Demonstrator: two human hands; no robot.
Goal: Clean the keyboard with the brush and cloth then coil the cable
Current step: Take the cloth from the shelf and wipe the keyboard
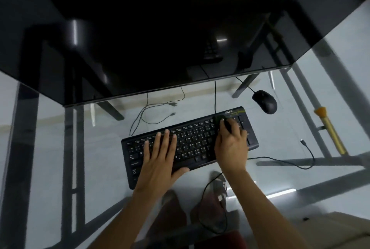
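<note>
A black keyboard [200, 142] lies at an angle on the glass table. My left hand [160, 158] rests flat on its left half, fingers spread over the keys and thumb at the front edge. My right hand [230, 142] presses a small dark cloth [225, 123] onto the keys near the upper right corner. A yellow-handled brush [330, 128] with an orange head lies untouched on the glass at the right. A thin black cable [284, 161] runs loose from under my right wrist to a USB plug [302, 141], and another stretch loops toward me.
A large dark monitor [160, 38] overhangs the back of the table. A black mouse [265, 101] sits behind the keyboard on the right. Through the glass I see the metal table frame [324, 96], loose cords on the floor [152, 112] and my sandalled feet [216, 194].
</note>
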